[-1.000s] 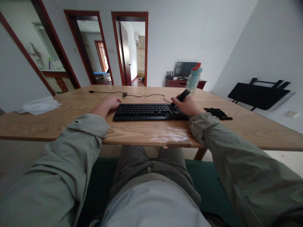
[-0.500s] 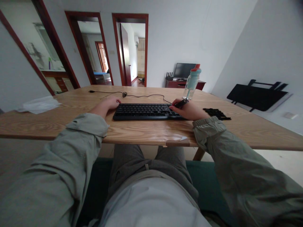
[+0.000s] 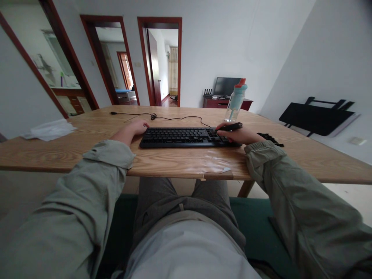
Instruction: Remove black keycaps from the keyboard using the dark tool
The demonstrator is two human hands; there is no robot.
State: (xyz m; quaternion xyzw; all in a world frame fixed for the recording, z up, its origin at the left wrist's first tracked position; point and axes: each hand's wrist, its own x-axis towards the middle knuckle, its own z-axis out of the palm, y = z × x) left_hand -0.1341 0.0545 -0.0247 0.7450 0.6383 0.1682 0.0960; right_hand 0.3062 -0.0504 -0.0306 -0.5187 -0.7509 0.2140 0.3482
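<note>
A black keyboard [image 3: 177, 135] lies flat on the wooden table in front of me. My left hand [image 3: 138, 127] is at its far left corner, fingers curled against the edge and partly hidden. In my right hand [image 3: 232, 133] is a slim black tool with a handle [image 3: 234, 126], pointing down towards the keys at the right end. Its working tip is too small to make out. Just past my right wrist lies a low heap of small black pieces [image 3: 273, 138], partly covered by my hand and cuff. I cannot tell what they are.
The keyboard's cable [image 3: 174, 117] runs across the table [image 3: 87, 151] behind it. A pale blue bottle with a red lid [image 3: 236, 101] stands behind my right hand. White sheeting [image 3: 50, 130] lies at the left. Peeling clear film [image 3: 223, 169] covers the near edge.
My right hand has shifted right along the keyboard with the black tool, which has turned more level. More of the number keys shows. My left hand stays nearly still.
</note>
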